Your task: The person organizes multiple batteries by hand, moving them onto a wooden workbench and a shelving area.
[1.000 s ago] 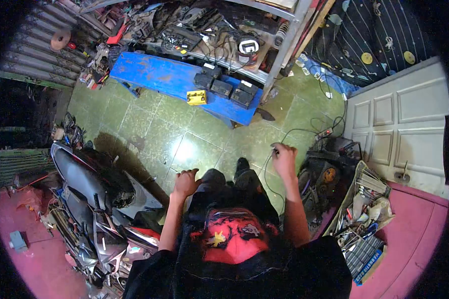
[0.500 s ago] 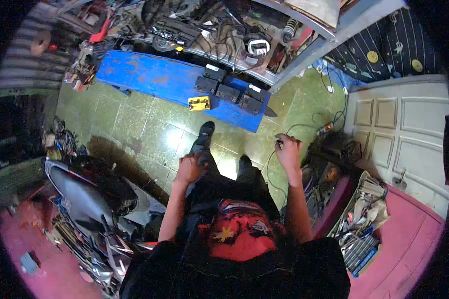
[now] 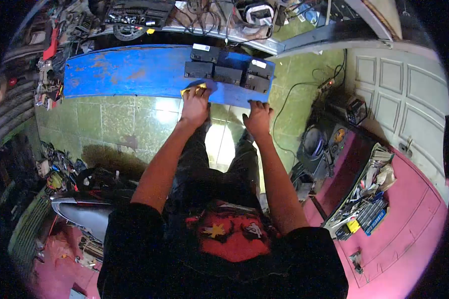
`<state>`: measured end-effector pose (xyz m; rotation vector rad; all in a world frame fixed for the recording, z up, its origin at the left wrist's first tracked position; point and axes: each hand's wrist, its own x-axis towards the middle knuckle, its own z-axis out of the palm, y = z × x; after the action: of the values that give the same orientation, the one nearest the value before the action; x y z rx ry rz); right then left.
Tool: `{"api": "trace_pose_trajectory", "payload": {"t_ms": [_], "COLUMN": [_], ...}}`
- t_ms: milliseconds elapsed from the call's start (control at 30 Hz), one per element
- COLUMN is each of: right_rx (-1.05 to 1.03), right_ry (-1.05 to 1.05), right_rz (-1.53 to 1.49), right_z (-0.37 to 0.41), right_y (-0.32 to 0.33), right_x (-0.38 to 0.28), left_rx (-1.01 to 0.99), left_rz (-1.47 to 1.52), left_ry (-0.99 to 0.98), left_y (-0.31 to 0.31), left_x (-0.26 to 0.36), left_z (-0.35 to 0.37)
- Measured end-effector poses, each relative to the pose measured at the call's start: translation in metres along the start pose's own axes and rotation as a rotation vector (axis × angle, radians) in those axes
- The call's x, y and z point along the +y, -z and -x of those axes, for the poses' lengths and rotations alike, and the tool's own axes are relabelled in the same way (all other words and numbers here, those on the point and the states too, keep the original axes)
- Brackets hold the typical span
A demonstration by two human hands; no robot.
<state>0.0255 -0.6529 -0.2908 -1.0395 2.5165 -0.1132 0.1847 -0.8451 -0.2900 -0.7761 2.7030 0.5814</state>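
Note:
My left hand is closed over a yellow battery near the front edge of a blue bench. The hand covers most of the battery, and only some yellow shows around the fingers. At the bench's front edge, further right, my right hand touches the edge with its fingertips, thumb held apart, and nothing shows in it. Behind my hands stand several black batteries, among them a rear one with a white label, a middle one and a right-hand one.
A cluttered shelf with a socket set runs behind the bench. On the right are a white door, a cable and a tool tray. A motorcycle stands at the lower left on the tiled floor.
Both hands have reached forward to the bench. My left hand has closed over the yellow battery; my right hand has come to the front edge. The head view has turned and moved nearer.

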Motion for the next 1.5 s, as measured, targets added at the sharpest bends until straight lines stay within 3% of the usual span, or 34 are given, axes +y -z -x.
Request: {"api": "trace_pose_trajectory", "payload": {"t_ms": [67, 133, 200, 333, 533, 700, 1000, 1100, 1267, 1500], "right_rx": [0.024, 0.186, 0.166, 0.210, 0.140, 0.043, 0.096, 0.331, 0.354, 0.348], "right_ry": [0.001, 0.020, 0.012, 0.041, 0.013, -0.048, 0.017, 0.122, 0.084, 0.116], "right_rz": [-0.004, 0.083, 0.069, 0.111, 0.055, 0.097, 0.149, 0.101, -0.079, -0.166], "right_z": [-0.019, -0.040, -0.062, -0.089, -0.108, -0.116, -0.122, -0.103, -0.071, -0.030], "right_y": [-0.014, -0.028, -0.036, -0.054, -0.062, -0.064, -0.074, -0.081, -0.086, -0.050], "right_x": [-0.012, -0.022, -0.026, -0.030, -0.042, -0.045, -0.032, -0.029, -0.033, -0.040], "left_rx": [0.066, 0.143, 0.277, 0.327, 0.194, 0.311, 0.309, 0.297, 0.293, 0.182], "left_rz": [-0.026, -0.056, -0.081, -0.047, -0.189, -0.266, -0.259, -0.220, -0.148, -0.170], "left_ry": [-0.039, -0.078, -0.131, -0.132, -0.136, -0.200, -0.261, -0.323, -0.435, -0.511], "left_y": [-0.017, -0.028, -0.039, -0.048, -0.054, -0.053, -0.056, -0.050, -0.056, -0.018], "left_x": [-0.004, -0.005, -0.004, 0.003, 0.001, -0.005, -0.016, -0.019, -0.031, -0.031], "left_z": [-0.024, -0.043, -0.056, -0.074, -0.087, -0.108, -0.126, -0.120, -0.106, -0.066]}}
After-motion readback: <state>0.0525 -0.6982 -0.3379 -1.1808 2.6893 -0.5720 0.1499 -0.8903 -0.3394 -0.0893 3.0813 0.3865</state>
